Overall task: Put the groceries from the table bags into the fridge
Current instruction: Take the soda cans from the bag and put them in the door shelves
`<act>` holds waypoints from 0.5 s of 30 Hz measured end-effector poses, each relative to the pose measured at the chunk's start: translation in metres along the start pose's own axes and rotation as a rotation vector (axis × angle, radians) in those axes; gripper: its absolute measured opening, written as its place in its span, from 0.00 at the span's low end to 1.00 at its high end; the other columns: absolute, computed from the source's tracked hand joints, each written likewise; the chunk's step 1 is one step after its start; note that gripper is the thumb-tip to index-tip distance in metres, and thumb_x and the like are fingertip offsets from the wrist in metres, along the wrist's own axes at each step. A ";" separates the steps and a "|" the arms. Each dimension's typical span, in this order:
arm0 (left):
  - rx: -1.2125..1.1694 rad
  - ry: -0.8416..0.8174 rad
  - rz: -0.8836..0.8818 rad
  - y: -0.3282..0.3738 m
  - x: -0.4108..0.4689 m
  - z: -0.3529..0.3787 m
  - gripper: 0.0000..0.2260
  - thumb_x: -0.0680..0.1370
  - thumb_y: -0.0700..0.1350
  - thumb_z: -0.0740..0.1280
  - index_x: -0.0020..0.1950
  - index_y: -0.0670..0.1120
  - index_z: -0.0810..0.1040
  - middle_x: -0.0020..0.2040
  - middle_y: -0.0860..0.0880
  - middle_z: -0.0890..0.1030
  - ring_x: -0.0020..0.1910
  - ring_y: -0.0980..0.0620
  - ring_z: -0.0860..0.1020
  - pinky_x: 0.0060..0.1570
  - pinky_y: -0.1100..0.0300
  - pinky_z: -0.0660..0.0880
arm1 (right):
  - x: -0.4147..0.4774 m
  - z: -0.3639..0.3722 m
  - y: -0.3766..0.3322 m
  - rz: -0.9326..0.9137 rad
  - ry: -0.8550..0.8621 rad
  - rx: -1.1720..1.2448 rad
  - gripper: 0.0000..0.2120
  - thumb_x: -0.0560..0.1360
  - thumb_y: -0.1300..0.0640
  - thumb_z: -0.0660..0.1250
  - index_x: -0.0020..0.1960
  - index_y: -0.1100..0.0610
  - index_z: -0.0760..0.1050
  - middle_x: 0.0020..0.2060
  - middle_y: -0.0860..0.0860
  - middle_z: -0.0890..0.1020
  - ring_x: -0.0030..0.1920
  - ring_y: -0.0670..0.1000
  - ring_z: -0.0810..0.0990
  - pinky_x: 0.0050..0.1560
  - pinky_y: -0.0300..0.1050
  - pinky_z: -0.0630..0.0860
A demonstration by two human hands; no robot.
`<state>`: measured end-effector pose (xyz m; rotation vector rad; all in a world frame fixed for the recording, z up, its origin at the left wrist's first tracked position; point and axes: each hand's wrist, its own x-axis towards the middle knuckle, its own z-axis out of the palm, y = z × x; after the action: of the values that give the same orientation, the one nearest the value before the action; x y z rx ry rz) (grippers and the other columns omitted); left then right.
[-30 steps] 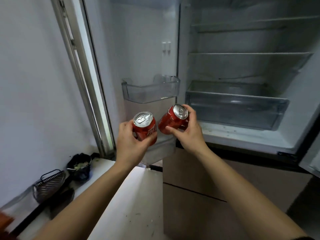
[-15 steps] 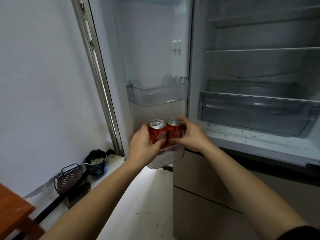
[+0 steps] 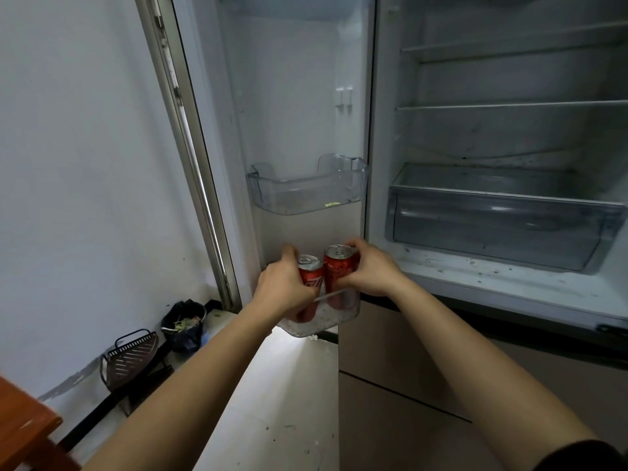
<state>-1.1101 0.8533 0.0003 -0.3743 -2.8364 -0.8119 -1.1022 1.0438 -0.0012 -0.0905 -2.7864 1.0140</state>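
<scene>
Head view: left can (image 3: 311, 274) partly behind left hand (image 3: 282, 291).

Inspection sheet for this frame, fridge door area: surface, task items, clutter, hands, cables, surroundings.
Surface: lower door bin, clear plastic, white specks inside.
Job's things: left can and right can, both red, upright side by side, lower parts inside that bin.
Clutter: yellow scrap in upper door bin; dark specks on fridge floor.
Grippers: left hand grips left can; right hand grips right can.
Cables: nothing seen.
Surroundings: crisper drawer, rubbish bin, wire rack, wooden table corner.
</scene>
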 end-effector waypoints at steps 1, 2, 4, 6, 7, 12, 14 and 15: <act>0.010 -0.014 -0.009 0.002 0.001 -0.001 0.25 0.69 0.53 0.74 0.58 0.48 0.64 0.53 0.43 0.82 0.51 0.39 0.81 0.46 0.52 0.77 | 0.000 0.000 0.000 0.004 -0.006 -0.001 0.37 0.59 0.47 0.79 0.66 0.47 0.71 0.59 0.50 0.80 0.61 0.54 0.77 0.59 0.50 0.77; 0.024 -0.028 -0.013 0.003 0.003 -0.003 0.26 0.69 0.53 0.74 0.58 0.47 0.64 0.52 0.43 0.81 0.50 0.39 0.81 0.45 0.52 0.77 | -0.001 0.000 0.000 -0.001 -0.010 0.000 0.37 0.60 0.47 0.79 0.66 0.48 0.71 0.60 0.50 0.80 0.61 0.54 0.77 0.59 0.50 0.77; 0.058 -0.058 -0.019 0.005 0.005 -0.006 0.29 0.69 0.52 0.75 0.61 0.45 0.64 0.55 0.41 0.78 0.52 0.39 0.79 0.47 0.50 0.77 | -0.002 -0.001 0.000 -0.018 -0.022 -0.006 0.37 0.61 0.47 0.79 0.68 0.48 0.71 0.61 0.51 0.80 0.62 0.55 0.76 0.61 0.52 0.77; 0.088 -0.085 -0.033 0.007 0.005 -0.009 0.30 0.69 0.50 0.75 0.63 0.42 0.64 0.58 0.40 0.75 0.55 0.38 0.78 0.48 0.51 0.76 | -0.004 -0.004 0.002 -0.054 -0.028 -0.002 0.35 0.63 0.48 0.78 0.69 0.49 0.72 0.61 0.50 0.80 0.61 0.54 0.77 0.61 0.50 0.76; 0.095 -0.089 -0.037 0.007 0.004 -0.009 0.29 0.70 0.50 0.75 0.63 0.41 0.65 0.58 0.39 0.75 0.56 0.38 0.78 0.48 0.51 0.75 | -0.007 -0.005 0.002 -0.069 -0.035 0.017 0.34 0.65 0.50 0.78 0.69 0.50 0.72 0.60 0.50 0.80 0.60 0.52 0.77 0.60 0.47 0.75; 0.161 0.028 0.016 0.002 -0.020 -0.007 0.20 0.76 0.54 0.68 0.61 0.43 0.71 0.60 0.43 0.75 0.57 0.42 0.76 0.54 0.51 0.74 | -0.022 -0.002 0.018 -0.087 0.031 0.149 0.39 0.72 0.44 0.74 0.78 0.50 0.62 0.72 0.54 0.68 0.69 0.55 0.71 0.68 0.58 0.72; 0.120 0.144 0.100 -0.005 -0.040 -0.001 0.23 0.77 0.56 0.66 0.67 0.45 0.70 0.65 0.46 0.73 0.62 0.45 0.74 0.59 0.53 0.73 | -0.028 0.007 0.028 -0.101 0.086 0.194 0.37 0.74 0.43 0.71 0.78 0.49 0.60 0.74 0.53 0.65 0.72 0.55 0.69 0.69 0.60 0.71; 0.110 0.210 0.136 -0.009 -0.051 0.004 0.25 0.77 0.58 0.65 0.70 0.46 0.69 0.68 0.47 0.72 0.65 0.47 0.73 0.62 0.53 0.73 | -0.033 0.014 0.031 -0.117 0.130 0.212 0.36 0.76 0.42 0.70 0.79 0.48 0.59 0.74 0.52 0.65 0.72 0.54 0.68 0.69 0.58 0.71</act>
<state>-1.0648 0.8378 -0.0190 -0.4328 -2.6152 -0.6258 -1.0721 1.0550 -0.0366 0.0333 -2.5199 1.2193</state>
